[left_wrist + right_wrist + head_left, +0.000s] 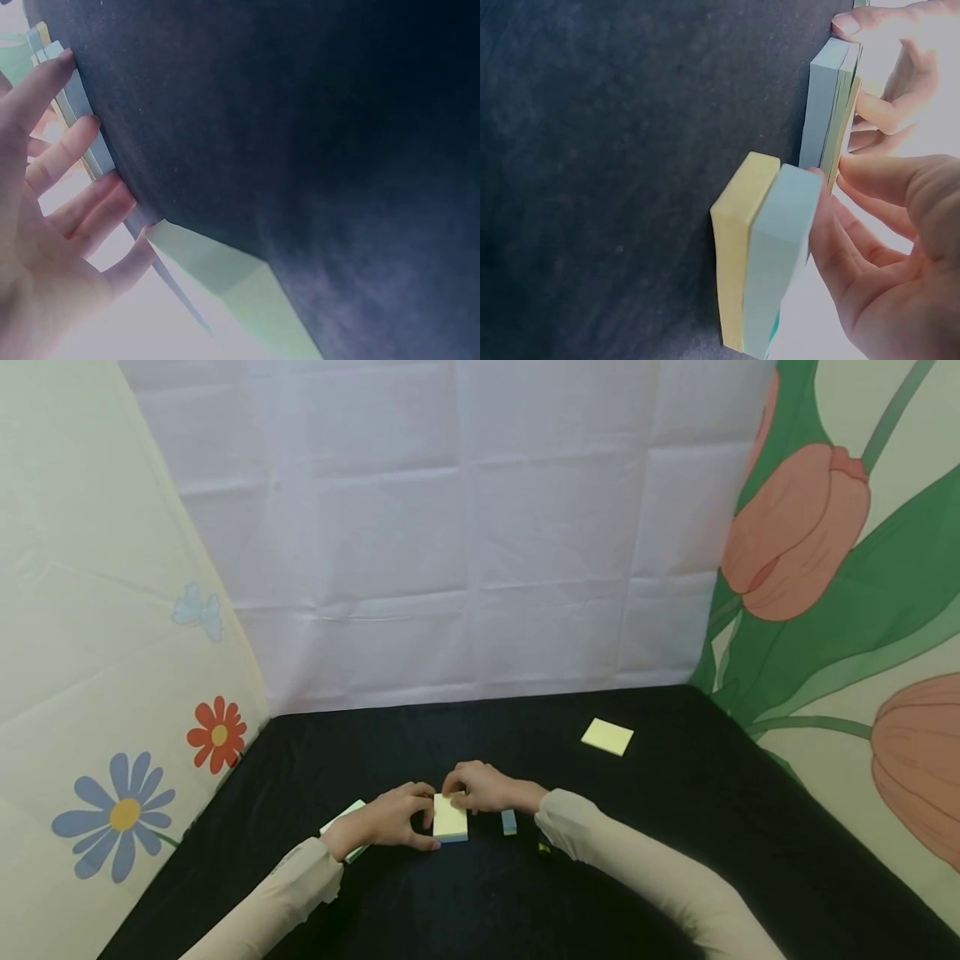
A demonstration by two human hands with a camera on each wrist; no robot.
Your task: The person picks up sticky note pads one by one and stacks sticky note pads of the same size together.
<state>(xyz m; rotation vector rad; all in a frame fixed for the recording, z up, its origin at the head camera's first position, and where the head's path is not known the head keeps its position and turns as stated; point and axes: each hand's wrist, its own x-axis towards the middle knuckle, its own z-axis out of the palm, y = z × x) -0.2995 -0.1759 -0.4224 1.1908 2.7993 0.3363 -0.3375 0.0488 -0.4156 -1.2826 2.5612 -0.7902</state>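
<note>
A stack of sticky note pads (450,821) lies on the black cloth, pale yellow on top and light blue below. My left hand (393,817) is at the left side of the stack, its fingertips along the edge and the thumb by the near corner. The right hand (483,787) reaches over the far right part and pinches the stack's edge between thumb and fingers, as the stack (826,105) shows in the right wrist view. Partly under my left wrist lies a pale green pad (247,289).
Right of the stack, a small light blue pad (780,232) lies on a yellow pad (735,247). A small yellowish thing (543,848) shows by the right sleeve. Farther back at the right lies a pale yellow pad (607,737). A white cloth (450,527) hangs behind the table.
</note>
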